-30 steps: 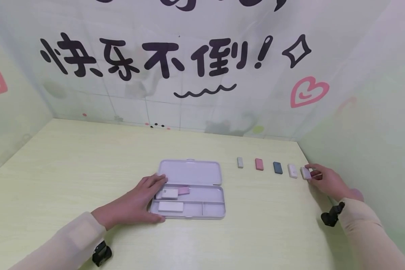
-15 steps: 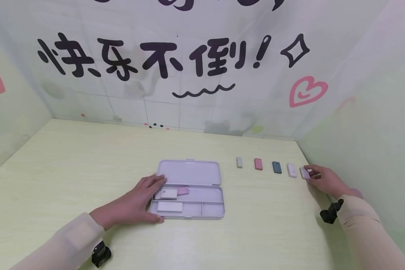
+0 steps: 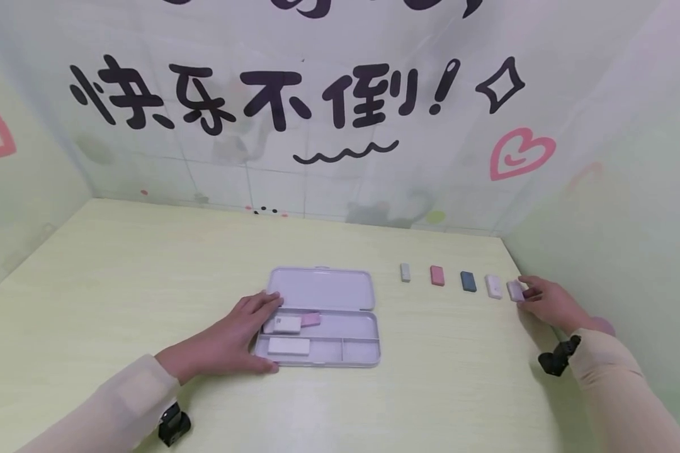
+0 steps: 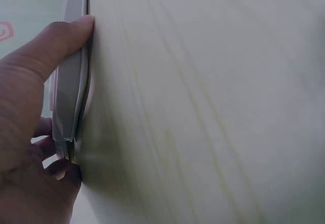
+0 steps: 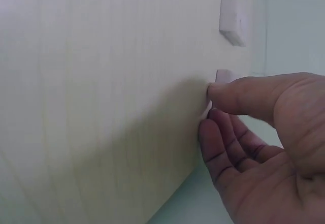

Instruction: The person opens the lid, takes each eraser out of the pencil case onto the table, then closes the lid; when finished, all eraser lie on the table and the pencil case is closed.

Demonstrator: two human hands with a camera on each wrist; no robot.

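Observation:
An open pale lilac pencil case (image 3: 359, 324) lies on the table with its lid (image 3: 323, 289) folded back. Inside are white erasers (image 3: 288, 346) and a pink one (image 3: 311, 319). My left hand (image 3: 229, 340) grips the case's left end, thumb along the front edge and fingers at the back, as the left wrist view also shows. Far right, my right hand (image 3: 552, 305) pinches a pale eraser (image 3: 515, 290) between thumb and fingers, at the end of a row. In the right wrist view, the thumb (image 5: 238, 94) covers much of that eraser (image 5: 222, 76).
Leftward from the right hand, the row has a white eraser (image 3: 493, 287), a dark blue one (image 3: 468, 281), a pink-red one (image 3: 437, 275) and a grey-white one (image 3: 405, 272). A side wall (image 3: 612, 251) stands close to the right hand; a printed cloth (image 3: 340, 189) hangs behind.
The right thumb and fingers have shifted slightly on the end eraser, which stays at the row's right end. My left hand and the case have not moved; the head view sways slightly.

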